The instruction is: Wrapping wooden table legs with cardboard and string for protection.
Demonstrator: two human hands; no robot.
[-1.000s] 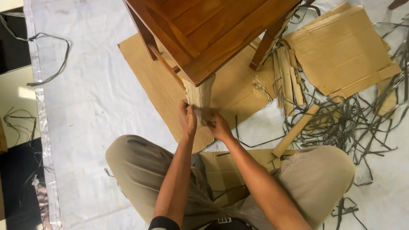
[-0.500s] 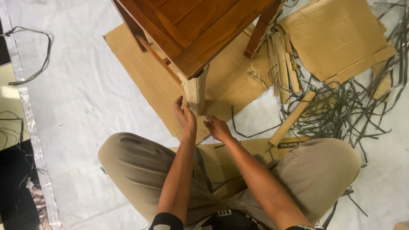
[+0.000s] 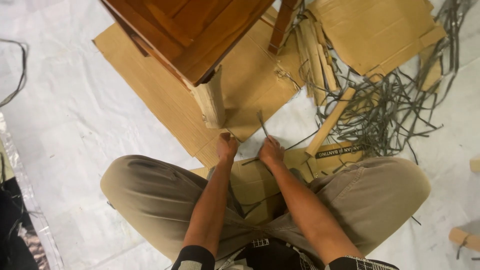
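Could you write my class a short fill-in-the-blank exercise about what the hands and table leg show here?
1. The table leg nearest the hands is wrapped in ____.
2. The right hand pinches a thin grey ____.
3. The left hand rests at the edge of a flat sheet of ____ under the table.

Missing words: cardboard; strap; cardboard

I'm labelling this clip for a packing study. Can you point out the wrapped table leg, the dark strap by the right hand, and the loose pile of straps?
wrapped table leg [image 3: 212,102], head view, on its cardboard wrapping.
dark strap [image 3: 262,122], head view, on its free end above the right hand.
pile of straps [image 3: 395,115], head view, on the tangle's middle.
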